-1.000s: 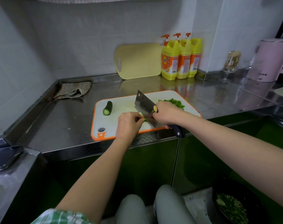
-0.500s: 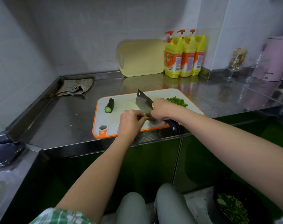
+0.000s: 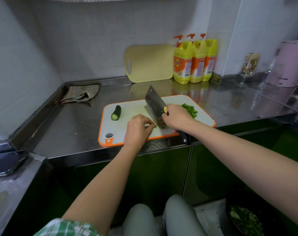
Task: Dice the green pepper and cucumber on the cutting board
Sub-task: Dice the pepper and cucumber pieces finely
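A white cutting board with an orange rim [image 3: 202, 114] lies on the steel counter. My right hand [image 3: 177, 117] grips the handle of a cleaver [image 3: 156, 103] whose blade stands tilted on the board. My left hand [image 3: 138, 128] has curled fingers pinching a small green piece [image 3: 155, 125] right beside the blade. A short dark cucumber stub [image 3: 116, 112] lies at the board's left. A heap of diced green pepper [image 3: 190, 110] sits behind my right hand, partly hidden.
A yellow board [image 3: 150, 63] leans on the back wall beside three yellow soap bottles [image 3: 194, 62]. A folded cloth [image 3: 80, 93] lies at the back left. Glasses [image 3: 248, 67] and a pink kettle [image 3: 289, 63] stand at right. A dark bowl of diced greens [image 3: 243, 218] sits low right.
The cleaver's blade has shifted slightly left along the green piece, and my left hand has drawn back a little with it. The camera view has also drifted.
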`<state>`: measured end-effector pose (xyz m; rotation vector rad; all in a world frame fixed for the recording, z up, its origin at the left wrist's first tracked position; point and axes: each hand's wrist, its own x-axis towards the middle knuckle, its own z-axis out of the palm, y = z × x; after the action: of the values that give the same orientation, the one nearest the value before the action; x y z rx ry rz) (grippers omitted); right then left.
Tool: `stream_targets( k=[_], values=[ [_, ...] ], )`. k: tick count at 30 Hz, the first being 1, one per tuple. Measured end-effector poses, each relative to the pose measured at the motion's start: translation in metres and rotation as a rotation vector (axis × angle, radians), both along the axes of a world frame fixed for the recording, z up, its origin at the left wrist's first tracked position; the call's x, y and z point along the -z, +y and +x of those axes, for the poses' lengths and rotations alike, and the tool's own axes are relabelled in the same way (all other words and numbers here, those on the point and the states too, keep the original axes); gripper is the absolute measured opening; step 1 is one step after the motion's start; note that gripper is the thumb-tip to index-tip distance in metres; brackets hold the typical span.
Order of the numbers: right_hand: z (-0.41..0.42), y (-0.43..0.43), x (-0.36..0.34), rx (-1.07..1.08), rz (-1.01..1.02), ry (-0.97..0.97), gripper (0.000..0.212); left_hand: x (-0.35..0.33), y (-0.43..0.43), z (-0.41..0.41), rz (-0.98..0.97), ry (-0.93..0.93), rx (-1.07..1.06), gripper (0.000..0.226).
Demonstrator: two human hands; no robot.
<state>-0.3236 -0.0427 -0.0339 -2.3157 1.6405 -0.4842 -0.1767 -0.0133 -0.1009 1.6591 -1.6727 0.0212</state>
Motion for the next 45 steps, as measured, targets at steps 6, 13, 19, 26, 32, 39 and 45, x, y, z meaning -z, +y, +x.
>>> stream_targets(
  k=[6, 13, 19, 26, 32, 39, 45],
  values=[
    [-0.003, 0.007, -0.002, -0.036, 0.029, 0.063, 0.018, 0.001, 0.000, -0.001, -0.001, -0.016, -0.026, 0.011],
    [-0.004, 0.013, 0.001, -0.050, -0.035, 0.065, 0.023, 0.003, -0.001, -0.001, -0.014, -0.037, -0.059, 0.013],
    [0.000, 0.018, -0.007, -0.060, 0.028, 0.103, 0.009, 0.003, -0.002, -0.001, -0.015, -0.046, -0.069, 0.014],
    [0.003, 0.023, -0.018, -0.066, 0.133, 0.193, 0.012, 0.002, -0.002, -0.002, -0.010, -0.038, -0.070, 0.014],
    [0.009, 0.017, -0.025, -0.085, 0.147, 0.231, 0.021, 0.003, -0.005, -0.001, -0.001, -0.034, -0.076, 0.014],
    [0.023, 0.007, -0.013, -0.033, 0.142, 0.157, 0.011, 0.003, -0.004, 0.000, -0.011, -0.051, -0.059, 0.013],
    [0.032, -0.008, 0.000, 0.038, 0.037, 0.070, 0.009, -0.001, -0.003, -0.001, 0.005, -0.086, -0.052, 0.013]
  ],
)
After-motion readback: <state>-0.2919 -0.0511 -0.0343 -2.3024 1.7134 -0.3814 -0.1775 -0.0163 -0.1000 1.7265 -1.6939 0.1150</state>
